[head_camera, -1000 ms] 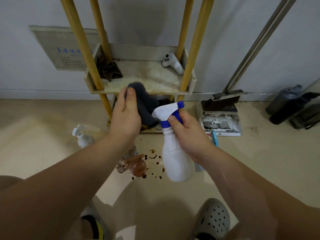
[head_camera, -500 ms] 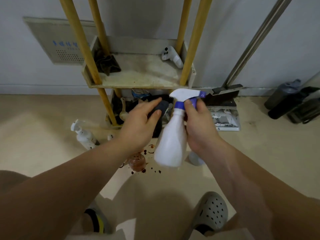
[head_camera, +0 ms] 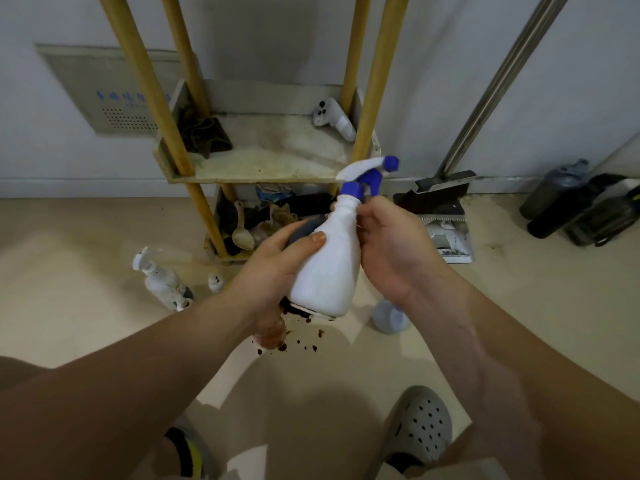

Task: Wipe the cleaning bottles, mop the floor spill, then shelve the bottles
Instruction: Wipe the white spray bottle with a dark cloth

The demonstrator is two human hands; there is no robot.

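White spray bottle [head_camera: 329, 268] tilted between grips: right hand [head_camera: 391, 251] clasps it, left hand [head_camera: 273, 271] clutches grey cloth [head_camera: 304, 231].

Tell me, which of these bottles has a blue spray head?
The white spray bottle held by the right hand; the stained pump bottle on the floor has a white top.

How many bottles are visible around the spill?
4: the held spray bottle, pump bottle on floor at left, brown bottle under left forearm, pale bottle behind right wrist. Others may be hidden.

A single head-worn camera looks forward and down, close above the forearms, toward the shelf [head_camera: 270, 157] and floor [head_camera: 69, 289].
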